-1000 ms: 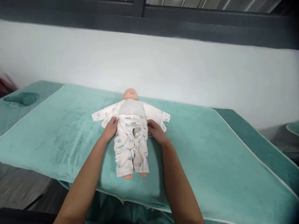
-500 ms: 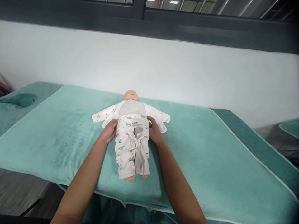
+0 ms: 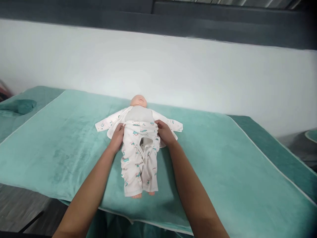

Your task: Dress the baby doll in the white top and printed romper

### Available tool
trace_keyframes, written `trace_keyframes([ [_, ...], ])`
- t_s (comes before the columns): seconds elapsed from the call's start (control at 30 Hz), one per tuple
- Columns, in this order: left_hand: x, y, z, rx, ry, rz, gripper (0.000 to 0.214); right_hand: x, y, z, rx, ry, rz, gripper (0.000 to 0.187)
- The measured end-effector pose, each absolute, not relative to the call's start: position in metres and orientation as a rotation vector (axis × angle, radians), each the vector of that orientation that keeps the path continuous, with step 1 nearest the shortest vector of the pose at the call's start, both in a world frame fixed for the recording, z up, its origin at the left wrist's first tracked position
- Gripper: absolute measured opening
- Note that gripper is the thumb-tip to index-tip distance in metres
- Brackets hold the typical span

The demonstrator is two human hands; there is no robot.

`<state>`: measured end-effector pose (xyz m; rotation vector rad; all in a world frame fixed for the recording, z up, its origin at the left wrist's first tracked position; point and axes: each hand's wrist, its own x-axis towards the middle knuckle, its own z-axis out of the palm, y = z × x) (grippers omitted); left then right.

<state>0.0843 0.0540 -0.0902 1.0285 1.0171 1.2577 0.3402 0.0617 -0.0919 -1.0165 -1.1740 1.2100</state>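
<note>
A baby doll (image 3: 139, 100) lies on its back on a teal towel (image 3: 61, 145), head toward the wall. It wears white printed trousers (image 3: 138, 162), and an open white printed jacket (image 3: 109, 121) is spread out under its grey torso. My left hand (image 3: 117, 137) grips the left side of the trousers' waistband, fingers closed on the cloth. My right hand (image 3: 164, 133) grips the right side of the waistband the same way. The doll's bare feet stick out of the trouser legs near the towel's front edge.
The towel covers a table that stands against a white wall (image 3: 198, 72) under a dark window frame. A folded darker teal cloth (image 3: 18, 106) lies at the far left. Another darker teal covering (image 3: 277, 148) lies at the right.
Both hands have slid a little up the doll's body with the waistband, toward its waist. The view has tilted slightly, so the doll's feet sit lower in the picture.
</note>
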Motion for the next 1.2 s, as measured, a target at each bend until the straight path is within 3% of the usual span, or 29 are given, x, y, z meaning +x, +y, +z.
trace_keyframes([
  [0.2, 0.077, 0.059, -0.079, 1.483, 1.184, 1.43, 0.026, 0.357, 0.053, -0.089, -1.069, -1.402, 1.112, 0.02],
  [0.4, 0.064, 0.071, -0.05, 1.891, 1.14, 1.14, 0.017, 0.352, 0.052, -0.081, -1.093, -1.462, 0.963, 0.022],
  [0.7, 0.088, 0.108, -0.044, 1.993, 1.584, 1.107, 0.012, 0.323, 0.083, -0.098, -1.252, -1.086, 0.961, 0.035],
  [0.9, 0.09, 0.118, -0.057, 2.007, 1.413, 1.147, 0.015, 0.325, 0.083, -0.08, -1.33, -1.305, 0.647, 0.028],
  [1.07, 0.084, 0.119, -0.052, 2.281, 1.224, 1.163, 0.015, 0.334, 0.097, -0.054, -1.122, -1.655, 0.724, 0.026],
  [1.2, 0.088, 0.128, -0.041, 2.297, 1.441, 0.946, 0.022, 0.333, 0.109, -0.049, -1.059, -1.665, 0.84, 0.03],
])
